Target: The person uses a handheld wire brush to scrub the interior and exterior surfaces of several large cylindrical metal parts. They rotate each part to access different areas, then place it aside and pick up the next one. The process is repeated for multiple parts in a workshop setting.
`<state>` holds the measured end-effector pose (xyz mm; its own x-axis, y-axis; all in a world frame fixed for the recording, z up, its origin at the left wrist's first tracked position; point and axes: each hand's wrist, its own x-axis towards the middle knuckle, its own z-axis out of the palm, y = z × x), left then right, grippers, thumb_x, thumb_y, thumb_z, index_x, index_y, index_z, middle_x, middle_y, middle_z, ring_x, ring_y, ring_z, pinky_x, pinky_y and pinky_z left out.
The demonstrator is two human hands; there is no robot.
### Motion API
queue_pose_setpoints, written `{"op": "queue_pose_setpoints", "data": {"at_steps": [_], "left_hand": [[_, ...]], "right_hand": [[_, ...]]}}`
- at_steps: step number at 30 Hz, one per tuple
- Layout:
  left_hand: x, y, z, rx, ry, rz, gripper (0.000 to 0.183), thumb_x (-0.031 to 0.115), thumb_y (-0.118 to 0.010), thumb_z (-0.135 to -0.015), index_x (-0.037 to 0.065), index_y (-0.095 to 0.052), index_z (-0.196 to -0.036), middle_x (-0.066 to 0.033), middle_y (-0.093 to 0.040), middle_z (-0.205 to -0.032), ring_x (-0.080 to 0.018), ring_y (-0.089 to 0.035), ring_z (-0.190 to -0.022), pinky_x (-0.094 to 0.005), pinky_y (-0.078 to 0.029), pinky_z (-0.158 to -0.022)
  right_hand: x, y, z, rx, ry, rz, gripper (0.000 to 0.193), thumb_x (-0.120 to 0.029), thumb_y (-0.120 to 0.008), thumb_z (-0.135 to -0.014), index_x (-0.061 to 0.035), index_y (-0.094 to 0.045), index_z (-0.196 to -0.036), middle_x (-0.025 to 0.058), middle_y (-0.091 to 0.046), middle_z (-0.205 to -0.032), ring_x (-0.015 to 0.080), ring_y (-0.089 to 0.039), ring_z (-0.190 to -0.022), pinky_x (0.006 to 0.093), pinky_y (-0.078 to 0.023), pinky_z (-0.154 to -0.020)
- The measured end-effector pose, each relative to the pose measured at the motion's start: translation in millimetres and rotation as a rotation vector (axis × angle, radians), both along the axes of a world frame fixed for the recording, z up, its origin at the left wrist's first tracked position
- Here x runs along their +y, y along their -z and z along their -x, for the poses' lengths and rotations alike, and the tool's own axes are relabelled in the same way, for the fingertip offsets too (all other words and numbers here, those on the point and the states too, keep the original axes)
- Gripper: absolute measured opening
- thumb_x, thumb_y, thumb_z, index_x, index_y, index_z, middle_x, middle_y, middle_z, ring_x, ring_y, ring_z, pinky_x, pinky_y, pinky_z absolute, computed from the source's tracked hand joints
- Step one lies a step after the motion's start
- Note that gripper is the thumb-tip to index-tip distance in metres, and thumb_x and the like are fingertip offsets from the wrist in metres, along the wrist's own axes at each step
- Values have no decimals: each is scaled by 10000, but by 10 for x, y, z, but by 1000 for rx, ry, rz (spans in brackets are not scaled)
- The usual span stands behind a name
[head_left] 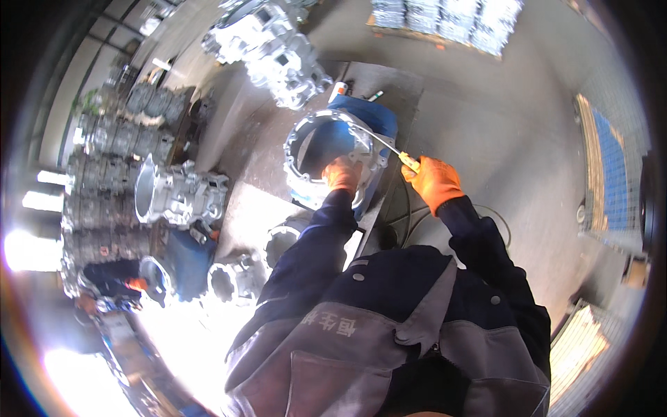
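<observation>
A round cast-metal housing (296, 154) with a bolted-flange rim stands open side up on a work table, over a blue cover or cloth (379, 115). My left hand (340, 174), in an orange glove, grips its near rim, with the fingertips partly hidden inside the opening. To the right, my orange-gloved right hand (436, 183) is closed round the yellow handle of a thin metal-shafted tool (390, 146). Its shaft crosses the housing's right rim, and the tip lies near the far right part of it. The exact kind of tool cannot be made out.
Further castings (278, 62) stand at the far end of the table, with another casting (184, 191) on the left. Stacked castings (104, 187) line the left side, where another person's gloved hand (137, 283) shows. A loaded pallet (445, 24) is beyond; a hose (497, 215) lies right.
</observation>
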<state>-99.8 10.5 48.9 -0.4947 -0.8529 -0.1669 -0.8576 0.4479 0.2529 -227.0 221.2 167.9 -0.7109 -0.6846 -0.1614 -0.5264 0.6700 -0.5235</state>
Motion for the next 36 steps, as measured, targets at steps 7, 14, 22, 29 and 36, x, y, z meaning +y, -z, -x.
{"op": "queue_pose_setpoints", "data": {"at_steps": [7, 14, 22, 29, 36], "left_hand": [[364, 89, -1111, 521, 47, 433, 532, 290, -758, -724, 105, -611, -1201, -144, -636, -1158, -355, -546, -1174, -483, -360, -1072], [587, 555, -2432, 220, -254, 307, 545, 300, -755, -699, 109, -615, -1191, -129, -653, -1117, -322, -592, -1101, -446, -414, -994], [63, 193, -1730, 437, -2, 475, 637, 282, -796, -734, 85, -564, -1293, -136, -640, -1205, -340, -585, -1134, -433, -437, -1002], [-406, 107, -687, -179, 416, 42, 737, 613, -708, -732, 189, -589, -1324, -66, -622, -1286, -321, -513, -1269, -497, -290, -1116], [-236, 334, -475, -73, 177, 165, 510, 572, -785, -704, 152, -706, -982, -87, -714, -1056, -338, -633, -1090, -446, -477, -921]], "right_hand": [[-1067, -42, -85, 106, -205, -14, 460, -522, -639, -870, -73, -714, -937, 197, -709, -914, 403, -675, -874, 488, -533, -759], [-990, -288, -377, -30, -391, -226, 499, -542, -690, -822, -90, -723, -1031, 181, -714, -1044, 387, -666, -997, 457, -531, -854], [294, -614, 231, -156, -86, -350, 420, -459, -727, -813, -85, -713, -1003, 142, -721, -920, 336, -688, -878, 413, -530, -782], [1043, -10, 184, -681, 157, -39, 183, -258, -618, -921, -77, -650, -918, 57, -603, -669, 161, -547, -517, 326, -424, -468], [1639, 1322, -320, -1137, 290, 358, 144, -191, -565, -953, -58, -609, -987, 66, -635, -760, 169, -535, -483, 344, -387, -423]]}}
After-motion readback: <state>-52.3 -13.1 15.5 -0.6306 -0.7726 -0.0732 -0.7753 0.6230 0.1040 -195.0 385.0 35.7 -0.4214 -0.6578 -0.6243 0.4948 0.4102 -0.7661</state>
